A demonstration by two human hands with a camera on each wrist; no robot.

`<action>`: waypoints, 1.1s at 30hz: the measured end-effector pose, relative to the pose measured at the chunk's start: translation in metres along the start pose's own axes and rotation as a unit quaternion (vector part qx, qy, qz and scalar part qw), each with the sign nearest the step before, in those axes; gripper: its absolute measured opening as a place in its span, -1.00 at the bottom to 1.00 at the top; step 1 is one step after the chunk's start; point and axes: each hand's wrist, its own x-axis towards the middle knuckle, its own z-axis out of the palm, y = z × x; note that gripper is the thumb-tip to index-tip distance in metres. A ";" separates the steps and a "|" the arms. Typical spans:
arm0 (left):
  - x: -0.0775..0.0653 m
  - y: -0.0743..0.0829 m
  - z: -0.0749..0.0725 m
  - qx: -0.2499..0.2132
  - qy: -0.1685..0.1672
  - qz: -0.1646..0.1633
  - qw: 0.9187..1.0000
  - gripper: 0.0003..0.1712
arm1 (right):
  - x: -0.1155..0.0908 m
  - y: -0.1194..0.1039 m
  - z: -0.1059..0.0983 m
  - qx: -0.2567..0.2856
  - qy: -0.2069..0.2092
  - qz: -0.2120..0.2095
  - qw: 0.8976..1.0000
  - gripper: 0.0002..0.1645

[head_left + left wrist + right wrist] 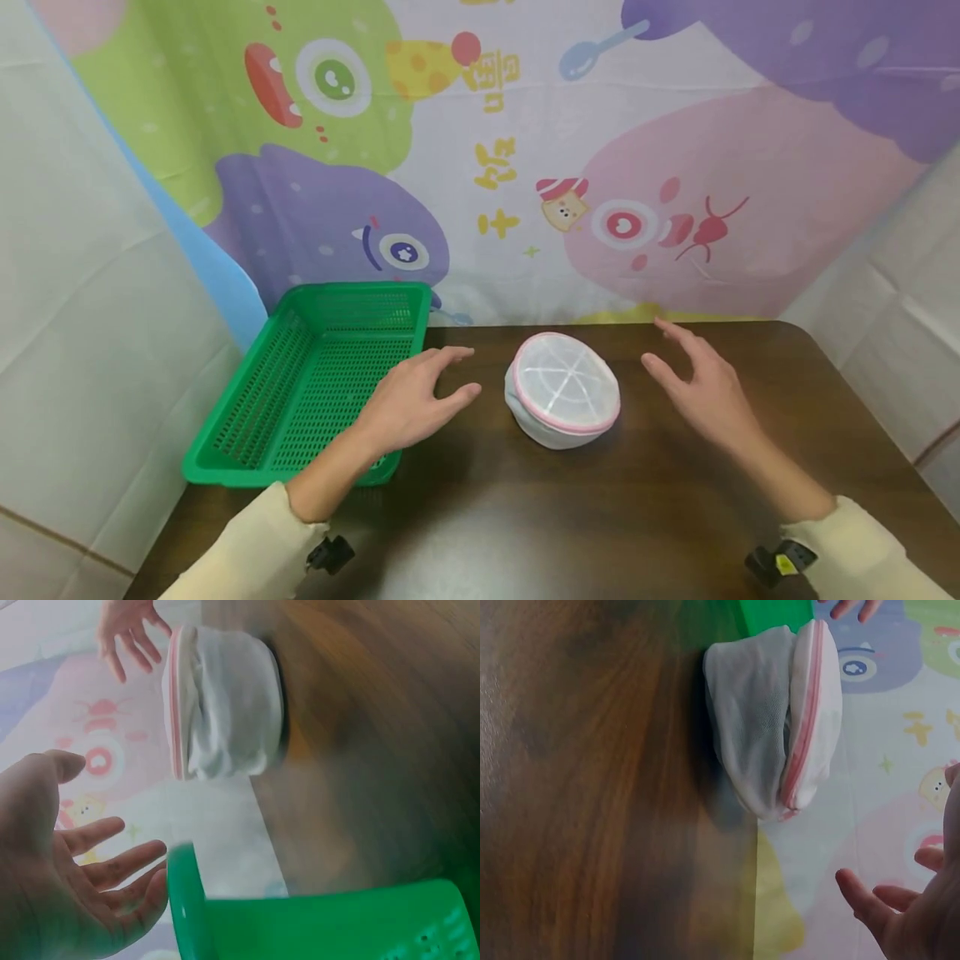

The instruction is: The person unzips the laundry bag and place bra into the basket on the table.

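Note:
A round white mesh laundry bag (pixel 567 383) with a pink zipper rim sits on the brown table, its lid side tilted up. In the left wrist view the mesh bag (pixel 232 705) shows its soft, creased side wall; in the right wrist view the bag (pixel 754 720) shows its pink zipper edge. To its left hovers my left hand (pixel 408 400), fingers loosely spread, near the basket's right side. On the other side my right hand (pixel 705 392) is held apart from the bag, thumb and fingers spread. Neither hand holds anything.
A green perforated plastic basket (pixel 330 400) stands at the left of the table (pixel 480 533). Behind the table hangs a cartoon-printed curtain (pixel 517 275). White walls rise at both sides, and the table's rounded far right corner is visible.

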 end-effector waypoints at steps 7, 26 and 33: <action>0.008 0.013 0.011 0.019 -0.001 0.001 1.000 -0.37 | -0.001 -0.001 0.010 -0.003 0.005 -0.015 1.000 -0.22; 0.023 0.032 0.040 0.058 -0.078 0.071 0.993 -0.23 | -0.011 -0.014 0.039 -0.006 -0.058 -0.020 0.998 -0.28; 0.024 0.035 0.048 0.081 -0.085 0.057 0.991 -0.23 | -0.014 -0.016 0.052 0.002 -0.059 -0.040 0.997 -0.34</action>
